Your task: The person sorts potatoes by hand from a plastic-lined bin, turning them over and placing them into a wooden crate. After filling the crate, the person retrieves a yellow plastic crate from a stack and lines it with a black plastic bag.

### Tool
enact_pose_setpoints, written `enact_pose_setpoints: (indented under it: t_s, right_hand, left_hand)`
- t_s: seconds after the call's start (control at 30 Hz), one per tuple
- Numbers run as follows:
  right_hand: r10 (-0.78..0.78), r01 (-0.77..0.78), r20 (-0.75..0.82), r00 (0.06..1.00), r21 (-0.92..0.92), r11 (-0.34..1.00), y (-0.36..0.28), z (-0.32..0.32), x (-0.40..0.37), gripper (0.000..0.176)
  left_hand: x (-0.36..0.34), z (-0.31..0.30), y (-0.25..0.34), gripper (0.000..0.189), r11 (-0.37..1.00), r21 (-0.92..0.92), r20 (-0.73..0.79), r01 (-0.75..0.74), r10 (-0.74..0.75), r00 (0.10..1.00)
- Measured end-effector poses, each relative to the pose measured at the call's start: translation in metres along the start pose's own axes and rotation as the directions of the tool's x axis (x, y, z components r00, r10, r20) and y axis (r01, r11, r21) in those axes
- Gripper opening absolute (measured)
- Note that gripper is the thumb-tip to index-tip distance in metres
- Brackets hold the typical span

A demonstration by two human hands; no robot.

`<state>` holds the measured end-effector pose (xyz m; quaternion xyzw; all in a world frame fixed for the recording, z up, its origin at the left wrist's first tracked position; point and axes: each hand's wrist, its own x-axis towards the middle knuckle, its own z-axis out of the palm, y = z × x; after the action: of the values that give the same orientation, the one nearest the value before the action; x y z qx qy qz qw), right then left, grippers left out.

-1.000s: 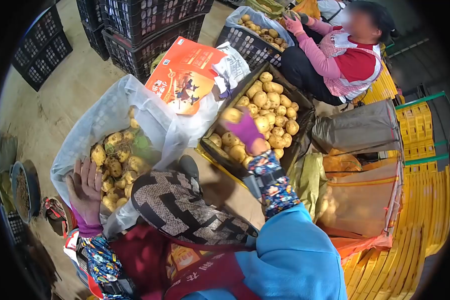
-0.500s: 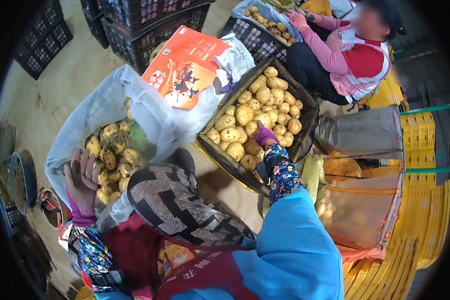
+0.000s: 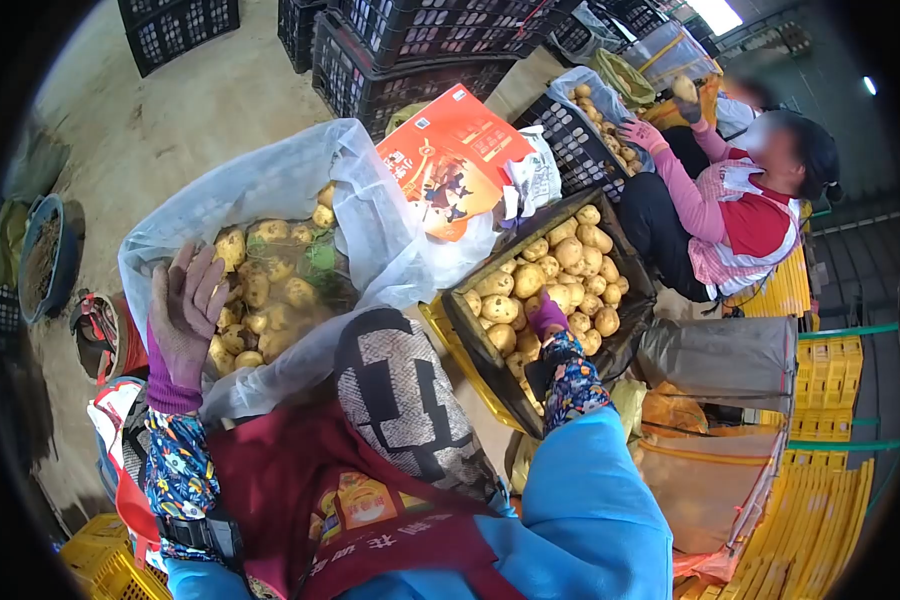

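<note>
My left hand (image 3: 185, 300), in a dirty purple glove, is raised with fingers spread at the left edge of a plastic-lined container (image 3: 240, 185). Brown, soiled potatoes (image 3: 255, 285) and a bit of green mesh (image 3: 320, 258) lie inside it. Nothing is in that hand. My right hand (image 3: 548, 318), also in a purple glove, reaches into a crate with a dark liner (image 3: 625, 300), among cleaner yellow potatoes (image 3: 570, 252). Its fingers are partly hidden, and whether they hold a potato is unclear.
Behind the containers are an orange-red cardboard box (image 3: 450, 150) and stacked black crates (image 3: 400, 85). A person in pink sleeves (image 3: 705, 205) sits at the upper right by another potato crate (image 3: 570, 145). Yellow crates (image 3: 820, 500) fill the right side; a blue tub (image 3: 45, 255) stands left.
The view has shifted, so the crates and box appear further right. My left hand remains raised with spread fingers. A potato now shows in the co-worker's raised hand.
</note>
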<state>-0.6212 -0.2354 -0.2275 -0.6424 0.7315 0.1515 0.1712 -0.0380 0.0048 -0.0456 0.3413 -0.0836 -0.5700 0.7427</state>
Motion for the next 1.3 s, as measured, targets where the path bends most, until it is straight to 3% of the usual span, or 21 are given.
enact_pose_setpoints:
  t_s: [0.1, 0.13, 0.17, 0.23, 0.33, 0.43, 0.57, 0.6, 0.7, 0.77, 0.83, 0.87, 0.97, 1.0, 1.1, 1.13, 1.17, 1.23, 1.3]
  right_hand:
    - [-0.019, 0.015, -0.02, 1.0, -0.164, 0.986, -0.016, -0.017, -0.02, 0.072]
    - [-0.123, 0.106, -0.101, 0.987, -0.158, 0.982, -0.019, -0.021, -0.021, 0.074]
    - [-0.11, 0.101, -0.116, 0.987, -0.08, 0.992, -0.023, -0.018, -0.01, 0.08]
    - [0.076, -0.075, 0.024, 0.997, -0.007, 0.997, -0.046, -0.041, -0.016, 0.08]
    - [-0.05, 0.128, -0.321, 0.946, 0.225, 0.966, -0.032, -0.013, 0.005, 0.079]
    - [-0.09, 0.204, -0.485, 0.87, 0.188, 0.961, -0.031, -0.005, 0.016, 0.081]
    - [0.188, -0.011, -0.224, 0.956, 0.614, 0.789, -0.023, -0.003, 0.039, 0.081]
    - [0.021, 0.141, -0.301, 0.953, 0.504, 0.852, -0.017, 0.002, 0.043, 0.084]
    - [-0.136, 0.233, -0.339, 0.931, 0.265, 0.936, -0.003, 0.007, 0.039, 0.086]
    - [0.055, 0.133, -0.347, 0.936, 0.494, 0.859, -0.014, 0.006, 0.037, 0.083]
    - [0.275, -0.009, -0.233, 0.933, 0.748, 0.664, -0.04, -0.009, 0.024, 0.083]
    - [0.222, 0.127, -0.374, 0.9, 0.713, 0.689, -0.047, -0.009, 0.027, 0.08]
    - [0.241, 0.001, -0.338, 0.91, 0.582, 0.813, -0.064, -0.011, 0.035, 0.079]
    - [0.308, -0.159, -0.289, 0.906, 0.443, 0.883, -0.093, -0.047, 0.001, 0.079]
    - [0.18, -0.041, -0.352, 0.918, 0.37, 0.928, -0.069, -0.031, 0.021, 0.077]
    - [0.102, 0.142, -0.413, 0.905, 0.519, 0.843, -0.043, -0.008, 0.042, 0.075]
    - [0.082, 0.208, -0.502, 0.861, 0.494, 0.844, -0.024, -0.006, 0.045, 0.073]
    - [0.22, 0.042, -0.436, 0.873, 0.516, 0.856, -0.015, -0.022, 0.009, 0.073]
    - [0.249, -0.13, -0.271, 0.93, 0.39, 0.912, 0.0, -0.019, -0.013, 0.073]
  left_hand:
    - [0.005, -0.011, -0.004, 0.059, 0.999, -0.002, 0.043, 0.042, -0.042, 0.998]
    - [0.006, -0.01, -0.006, 0.059, 0.999, 0.005, 0.035, 0.054, -0.054, 0.998]
    - [0.008, -0.009, -0.008, 0.059, 0.998, 0.012, 0.03, 0.06, -0.06, 0.998]
    - [0.008, -0.008, -0.01, 0.059, 0.997, 0.02, -0.008, 0.07, -0.07, 0.998]
    - [0.011, -0.007, -0.009, 0.06, 0.997, 0.045, -0.045, 0.063, -0.061, 0.997]
    - [0.013, -0.007, -0.014, 0.06, 0.996, 0.056, -0.075, 0.074, -0.07, 0.995]
    - [0.018, -0.002, -0.017, 0.059, 0.993, 0.058, -0.111, 0.099, -0.092, 0.99]
    - [0.018, -0.002, -0.017, 0.059, 0.993, 0.059, -0.123, 0.103, -0.096, 0.988]
    - [0.018, -0.004, -0.017, 0.059, 0.993, 0.056, -0.102, 0.103, -0.097, 0.99]
    - [0.018, 0.0, -0.018, 0.059, 0.993, 0.05, -0.115, 0.102, -0.096, 0.989]
    - [0.017, 0.001, -0.019, 0.059, 0.992, 0.055, -0.135, 0.114, -0.106, 0.985]
    - [0.018, 0.002, -0.02, 0.059, 0.992, 0.057, -0.143, 0.111, -0.102, 0.984]
    - [0.018, -0.001, -0.018, 0.06, 0.991, 0.073, -0.142, 0.113, -0.102, 0.985]
    - [0.019, -0.002, -0.019, 0.06, 0.991, 0.074, -0.132, 0.11, -0.1, 0.986]
    - [0.019, 0.0, -0.018, 0.061, 0.994, 0.064, -0.099, 0.084, -0.077, 0.992]
    - [0.017, 0.0, -0.016, 0.061, 0.995, 0.062, -0.113, 0.082, -0.074, 0.991]
    - [0.016, 0.003, -0.015, 0.061, 0.995, 0.059, -0.126, 0.079, -0.071, 0.989]
    - [0.015, 0.004, -0.013, 0.061, 0.996, 0.055, -0.123, 0.072, -0.065, 0.99]
    - [0.014, 0.0, -0.013, 0.061, 0.996, 0.05, -0.094, 0.075, -0.07, 0.993]
